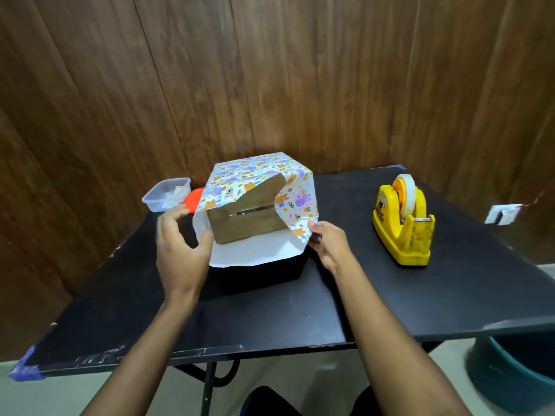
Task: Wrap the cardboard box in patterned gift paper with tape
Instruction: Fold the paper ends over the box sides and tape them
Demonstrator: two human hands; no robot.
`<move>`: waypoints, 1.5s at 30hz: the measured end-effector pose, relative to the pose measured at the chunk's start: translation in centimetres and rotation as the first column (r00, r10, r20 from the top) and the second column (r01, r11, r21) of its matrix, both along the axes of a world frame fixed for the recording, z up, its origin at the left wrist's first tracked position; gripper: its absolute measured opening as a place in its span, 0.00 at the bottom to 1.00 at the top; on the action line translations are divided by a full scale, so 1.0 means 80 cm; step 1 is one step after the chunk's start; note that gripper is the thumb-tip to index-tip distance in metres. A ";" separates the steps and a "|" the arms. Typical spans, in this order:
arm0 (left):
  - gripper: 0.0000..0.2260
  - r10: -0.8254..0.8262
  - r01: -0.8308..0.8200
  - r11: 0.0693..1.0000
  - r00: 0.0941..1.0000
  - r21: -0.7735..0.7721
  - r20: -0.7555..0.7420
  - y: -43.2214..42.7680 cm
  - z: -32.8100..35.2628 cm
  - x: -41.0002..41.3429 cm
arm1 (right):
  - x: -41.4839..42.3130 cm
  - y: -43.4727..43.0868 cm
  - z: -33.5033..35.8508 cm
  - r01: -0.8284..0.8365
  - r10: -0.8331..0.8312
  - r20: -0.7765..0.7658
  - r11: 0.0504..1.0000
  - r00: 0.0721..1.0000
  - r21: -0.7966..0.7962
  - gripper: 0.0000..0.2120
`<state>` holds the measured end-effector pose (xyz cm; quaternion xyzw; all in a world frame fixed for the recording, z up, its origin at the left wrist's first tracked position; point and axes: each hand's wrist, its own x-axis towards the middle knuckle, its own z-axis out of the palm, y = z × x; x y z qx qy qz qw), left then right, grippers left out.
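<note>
Folding the open end: right hand (327,241) pinches a side flap of the gift paper (252,172), left hand (177,244) spread wide, seemingly touching the other; next, crease both onto the cardboard box (246,219), then fetch tape (407,193)

I have both bare forearms reaching forward and angling in towards each other. My left hand (180,244) stands on edge, palm turned to the right, fingers spread and loosely bent, with the thumb tip touching the gift paper (258,169). My right hand (329,238) is about level with it, back of the hand up, thumb and fingers pinching a flap of that paper.
</note>
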<state>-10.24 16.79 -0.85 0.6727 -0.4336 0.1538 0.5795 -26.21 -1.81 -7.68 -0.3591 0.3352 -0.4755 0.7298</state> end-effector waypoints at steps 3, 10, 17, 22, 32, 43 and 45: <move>0.13 -0.016 0.083 0.994 0.750 -0.070 0.661 -0.024 0.031 -0.037 | 0.000 0.004 -0.005 -0.002 0.001 0.063 1.000 0.998 0.016 0.09; 0.10 -0.472 -0.158 0.865 0.068 0.477 0.879 -0.168 0.043 -0.142 | 0.003 0.003 -0.005 0.047 -0.050 0.066 0.998 0.997 0.049 0.15; 0.12 -0.508 -0.706 0.586 0.062 0.397 0.859 -0.214 0.047 -0.127 | 0.000 -0.010 -0.009 0.028 -0.042 0.150 0.995 0.988 0.096 0.16; 0.16 -0.476 -0.729 0.596 0.015 0.336 0.879 -0.207 0.060 -0.123 | -0.002 -0.008 0.002 0.038 -0.046 0.141 0.997 0.989 0.061 0.13; 0.16 -0.361 -0.386 0.669 0.578 0.635 0.732 -0.156 0.130 -0.087 | -0.020 0.007 0.042 0.174 -0.206 -0.067 0.931 0.976 -0.322 0.13; 0.27 -0.342 -0.060 0.630 0.874 0.774 0.346 -0.113 0.143 -0.072 | -0.055 0.026 0.141 0.005 -0.231 -0.288 0.788 0.929 -0.615 0.06; 0.28 -0.294 -0.213 0.609 0.834 0.764 0.467 -0.109 0.132 -0.069 | -0.049 0.038 0.141 -0.042 -0.207 -0.312 0.771 0.927 -0.635 0.06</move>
